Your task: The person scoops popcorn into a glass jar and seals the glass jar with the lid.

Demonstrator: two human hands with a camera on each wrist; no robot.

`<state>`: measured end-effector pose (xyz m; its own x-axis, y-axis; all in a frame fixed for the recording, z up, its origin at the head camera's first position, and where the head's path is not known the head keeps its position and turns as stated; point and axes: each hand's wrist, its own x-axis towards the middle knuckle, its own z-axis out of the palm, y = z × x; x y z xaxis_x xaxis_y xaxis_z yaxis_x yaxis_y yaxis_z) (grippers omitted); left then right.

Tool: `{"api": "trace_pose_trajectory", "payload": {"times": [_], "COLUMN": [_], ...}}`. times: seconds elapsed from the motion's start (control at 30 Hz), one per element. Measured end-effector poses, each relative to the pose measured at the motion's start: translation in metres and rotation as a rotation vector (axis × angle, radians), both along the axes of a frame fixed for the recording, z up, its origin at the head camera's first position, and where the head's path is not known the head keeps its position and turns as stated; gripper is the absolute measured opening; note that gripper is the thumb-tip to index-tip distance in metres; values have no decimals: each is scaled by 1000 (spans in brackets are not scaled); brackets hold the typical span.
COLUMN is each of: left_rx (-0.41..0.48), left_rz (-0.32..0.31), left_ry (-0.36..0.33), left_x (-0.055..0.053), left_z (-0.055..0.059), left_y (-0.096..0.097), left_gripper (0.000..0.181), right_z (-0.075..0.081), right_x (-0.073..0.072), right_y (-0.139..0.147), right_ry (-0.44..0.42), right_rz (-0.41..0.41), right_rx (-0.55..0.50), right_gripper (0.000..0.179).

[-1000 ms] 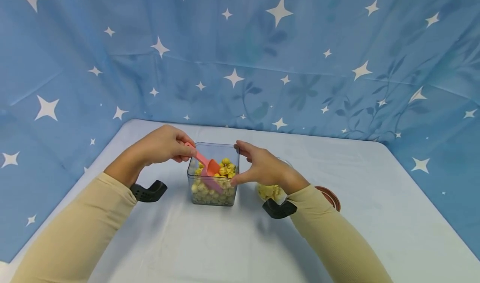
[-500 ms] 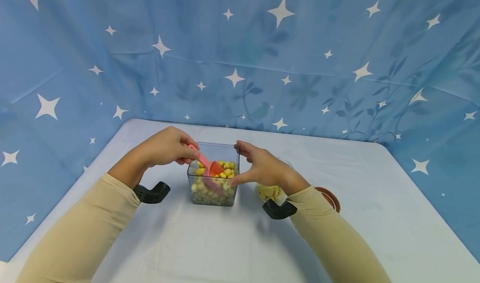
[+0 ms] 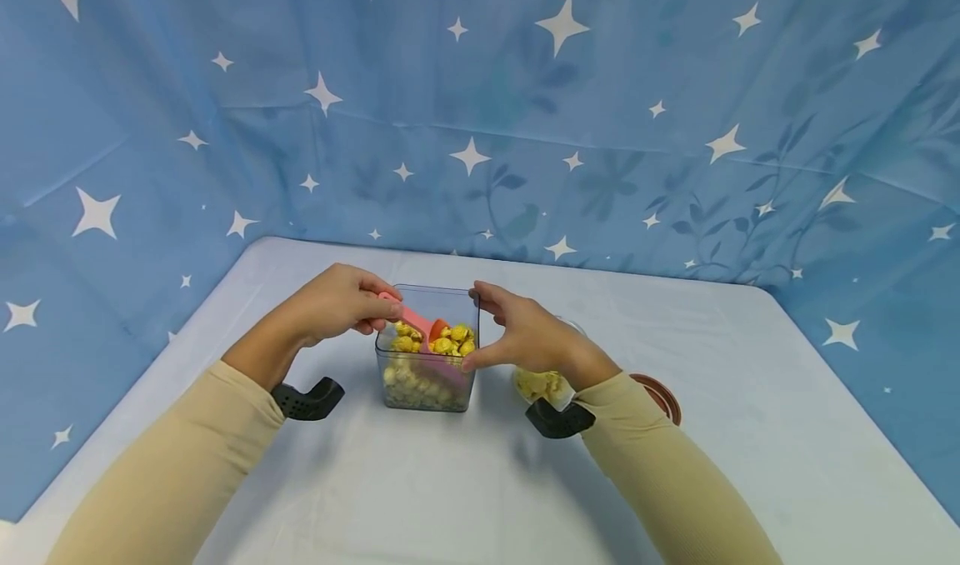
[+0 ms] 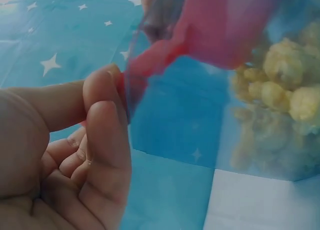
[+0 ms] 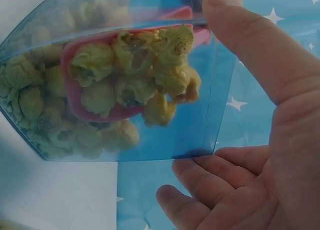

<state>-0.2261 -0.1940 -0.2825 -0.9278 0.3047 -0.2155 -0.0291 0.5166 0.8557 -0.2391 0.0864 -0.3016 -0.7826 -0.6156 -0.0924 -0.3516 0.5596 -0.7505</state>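
The left hand (image 3: 337,302) pinches the handle of a pink scoop (image 3: 418,323) loaded with yellow popcorn (image 3: 450,340) inside a clear square tub (image 3: 426,386). The right hand (image 3: 525,332) grips the tub's right side. A brown lid (image 3: 663,394) lies on the white table (image 3: 450,498).

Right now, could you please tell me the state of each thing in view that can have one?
Clear square container: upright, lidless, partly filled with popcorn.
Pink scoop: inside the container, loaded with popcorn.
Left hand: pinches the scoop's handle.
Right hand: grips the container's right side.
Jar behind the right wrist: holds popcorn; mostly hidden.
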Motion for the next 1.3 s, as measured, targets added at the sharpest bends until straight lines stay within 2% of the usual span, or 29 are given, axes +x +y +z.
{"api": "trace_pose_trajectory", "payload": {"times": [0.17,0.37,0.57,0.83,1.1,1.3], "left_rx": [80,200,290,335,363,380], "left_rz": [37,112,171,225,257,265], "left_ry": [11,8,-2,47,55,48], "left_x": [3,4,7,10,14,13], "left_z": [-5,-12,-22,-33,-33,-35], "left_y": [-4,-11,-16,-17,-21,-14], "left_gripper": [38,38,41,43,42,45], "right_z": [-2,-2,-2,-2,-3,-3], "right_x": [-1,-1,0,-1,-1,-1], "right_y": [0,1,1,0,0,0], "right_ry": [9,16,16,-2,3,1], "right_rz": [10,17,21,19,20,21], "right_rx": [5,7,4,-12,-11,-6], "right_gripper": [114,113,112,111,111,111]}}
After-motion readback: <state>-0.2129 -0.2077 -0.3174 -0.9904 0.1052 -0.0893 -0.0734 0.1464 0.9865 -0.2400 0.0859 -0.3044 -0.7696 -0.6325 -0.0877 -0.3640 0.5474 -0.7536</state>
